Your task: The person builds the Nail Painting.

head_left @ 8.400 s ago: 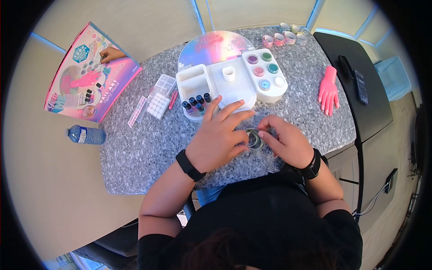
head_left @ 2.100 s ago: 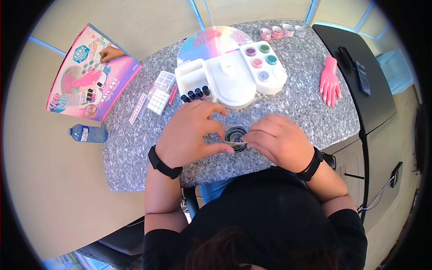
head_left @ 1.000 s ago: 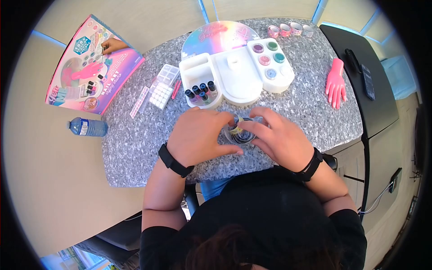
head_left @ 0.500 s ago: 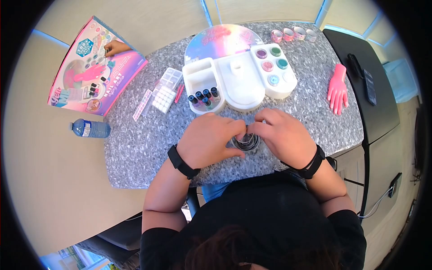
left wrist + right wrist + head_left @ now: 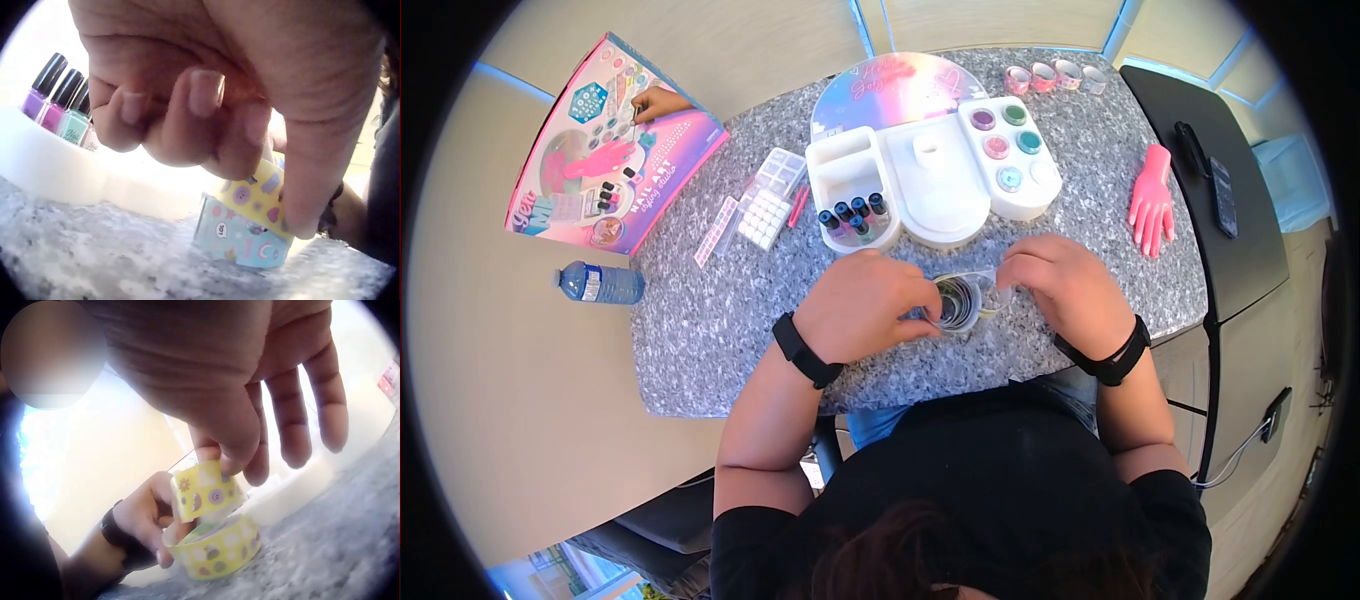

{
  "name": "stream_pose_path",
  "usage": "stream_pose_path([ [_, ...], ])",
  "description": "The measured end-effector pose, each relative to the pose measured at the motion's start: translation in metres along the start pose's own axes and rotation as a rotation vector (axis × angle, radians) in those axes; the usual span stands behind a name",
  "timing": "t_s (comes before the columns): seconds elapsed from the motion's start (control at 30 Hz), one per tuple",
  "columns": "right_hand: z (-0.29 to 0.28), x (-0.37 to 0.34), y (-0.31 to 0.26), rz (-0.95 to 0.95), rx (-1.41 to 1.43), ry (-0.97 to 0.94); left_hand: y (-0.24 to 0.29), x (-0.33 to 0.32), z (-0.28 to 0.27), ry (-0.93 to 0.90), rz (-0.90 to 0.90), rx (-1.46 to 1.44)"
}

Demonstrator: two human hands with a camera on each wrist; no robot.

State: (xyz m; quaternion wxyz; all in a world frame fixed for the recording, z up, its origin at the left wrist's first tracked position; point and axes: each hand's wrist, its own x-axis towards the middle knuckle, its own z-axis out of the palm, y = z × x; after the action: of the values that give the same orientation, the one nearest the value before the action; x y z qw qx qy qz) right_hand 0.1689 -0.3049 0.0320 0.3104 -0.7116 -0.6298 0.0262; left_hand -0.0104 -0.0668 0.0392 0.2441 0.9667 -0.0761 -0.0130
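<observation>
From my remote seat I have the sticker roll (image 5: 215,562) on the granite tabletop (image 5: 720,370), in front of the white tray (image 5: 945,222) and its nail polish bottles (image 5: 860,207) — the left hand (image 5: 870,308) pinches its wall between thumb and fingers. The right hand (image 5: 1072,290) clamps the loose yellow strip (image 5: 209,495) between thumb and forefinger (its other fingers reach down, slightly apart). The pink model hand (image 5: 1151,200) lies well apart, to the right.

Yellow tape (image 5: 219,557) in 2 hands (image 5: 240,375)
</observation>
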Motion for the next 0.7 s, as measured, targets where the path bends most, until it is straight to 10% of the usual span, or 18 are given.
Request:
stream_pose_path([
  [0.7, -0.004, -0.001, -0.018, 0.005, 0.083, -0.063, 0.000, 0.001, -0.007, 0.047, 0.047, -0.070],
])
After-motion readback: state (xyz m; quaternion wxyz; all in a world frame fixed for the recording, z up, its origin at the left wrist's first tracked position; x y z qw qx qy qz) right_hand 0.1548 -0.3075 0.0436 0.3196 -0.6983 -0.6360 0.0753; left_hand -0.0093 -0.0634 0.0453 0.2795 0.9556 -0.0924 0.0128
